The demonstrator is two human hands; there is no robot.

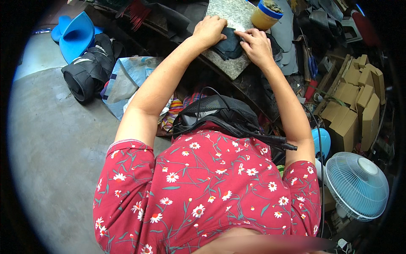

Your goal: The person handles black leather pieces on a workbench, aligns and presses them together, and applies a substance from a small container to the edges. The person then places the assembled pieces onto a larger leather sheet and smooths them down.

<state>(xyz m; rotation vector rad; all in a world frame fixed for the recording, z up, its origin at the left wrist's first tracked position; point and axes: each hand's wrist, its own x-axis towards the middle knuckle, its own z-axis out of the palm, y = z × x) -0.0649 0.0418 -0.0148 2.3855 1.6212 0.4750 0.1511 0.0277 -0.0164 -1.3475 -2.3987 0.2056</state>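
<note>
A dark, flat piece (228,47) lies on the grey speckled slab (235,70) at the far middle of the scene, between the two hands, its layers and outline hard to make out because the fingers cover parts of its rim. The left hand (211,31) is at the piece's far left corner: its fingers are bent and bunched, the thumb reaching to the edge of the piece; the fingertips are out of sight, so I cannot tell whether they grip it. The right hand (257,44) is at the right edge, with the forefinger stretched left over the piece and the others partly curled; a slight gap shows by the thumb, and whether anything is pinched there I cannot tell.

Just beyond the right hand stands a yellowish jar (262,20) with a blue rim, its top cut off by the far edge. Grey sheets (286,36) lie to its right, and dark scraps (277,49) are partly hidden behind the right hand. Nearer, a black mesh bag (228,106) is half covered by the person's red flowered shirt (207,182). Cardboard boxes (342,116) and a blue fan (357,186) stand on the right, the fan's base obscured.
</note>
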